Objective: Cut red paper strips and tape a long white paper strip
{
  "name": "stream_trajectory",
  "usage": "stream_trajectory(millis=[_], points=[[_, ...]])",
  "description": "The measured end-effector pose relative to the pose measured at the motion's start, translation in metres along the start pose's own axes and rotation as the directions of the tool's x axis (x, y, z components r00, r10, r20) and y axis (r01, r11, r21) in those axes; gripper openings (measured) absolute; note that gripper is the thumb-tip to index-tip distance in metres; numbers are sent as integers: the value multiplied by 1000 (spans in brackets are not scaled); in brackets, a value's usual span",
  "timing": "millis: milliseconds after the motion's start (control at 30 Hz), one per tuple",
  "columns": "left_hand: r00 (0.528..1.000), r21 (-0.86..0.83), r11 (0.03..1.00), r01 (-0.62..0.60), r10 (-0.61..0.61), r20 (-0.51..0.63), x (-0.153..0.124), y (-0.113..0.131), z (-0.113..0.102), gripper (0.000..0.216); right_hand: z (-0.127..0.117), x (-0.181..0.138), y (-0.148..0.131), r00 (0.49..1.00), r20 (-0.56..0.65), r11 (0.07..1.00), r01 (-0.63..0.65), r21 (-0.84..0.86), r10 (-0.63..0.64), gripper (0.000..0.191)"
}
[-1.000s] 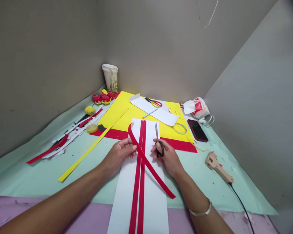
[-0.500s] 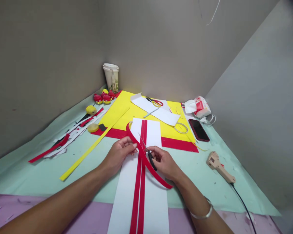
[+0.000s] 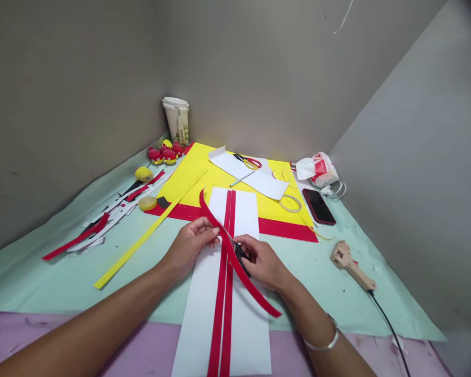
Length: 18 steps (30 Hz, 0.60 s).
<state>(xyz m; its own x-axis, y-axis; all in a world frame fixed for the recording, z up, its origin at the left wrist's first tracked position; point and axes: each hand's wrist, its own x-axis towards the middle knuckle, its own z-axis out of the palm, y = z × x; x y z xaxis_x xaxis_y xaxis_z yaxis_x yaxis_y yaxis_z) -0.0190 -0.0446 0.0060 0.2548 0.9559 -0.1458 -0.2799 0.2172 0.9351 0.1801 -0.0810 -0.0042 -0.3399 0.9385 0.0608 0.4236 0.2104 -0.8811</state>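
A long white paper sheet (image 3: pixel 243 319) lies in front of me with two red strips (image 3: pixel 223 303) running down its middle. My left hand (image 3: pixel 190 246) pinches a loose curved red strip (image 3: pixel 259 296) that crosses the sheet diagonally. My right hand (image 3: pixel 261 262) grips small black-handled scissors (image 3: pixel 239 254), their blades pointing up-left against that strip close to my left fingers.
Behind lie a yellow sheet (image 3: pixel 192 178) on red paper, a yellow strip (image 3: pixel 141 241), white paper with red-handled scissors (image 3: pixel 251 162), a tape ring (image 3: pixel 289 203), a phone (image 3: pixel 318 206), a corded glue gun (image 3: pixel 349 264), paper scraps (image 3: pixel 102 225), a cup (image 3: pixel 177 119) and small red ornaments (image 3: pixel 165 154).
My right hand swung the scissors from pointing straight up to pointing up-left and moved them to the red strip held by my left hand. The strip's free end shifted slightly.
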Motion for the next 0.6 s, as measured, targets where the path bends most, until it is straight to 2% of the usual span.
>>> stream_trajectory(millis=[600], points=[[997,89,994,-64,69,-45,2,-2,-2,19,3,-1,-3,999,-27,998,15,-57,-16,41]])
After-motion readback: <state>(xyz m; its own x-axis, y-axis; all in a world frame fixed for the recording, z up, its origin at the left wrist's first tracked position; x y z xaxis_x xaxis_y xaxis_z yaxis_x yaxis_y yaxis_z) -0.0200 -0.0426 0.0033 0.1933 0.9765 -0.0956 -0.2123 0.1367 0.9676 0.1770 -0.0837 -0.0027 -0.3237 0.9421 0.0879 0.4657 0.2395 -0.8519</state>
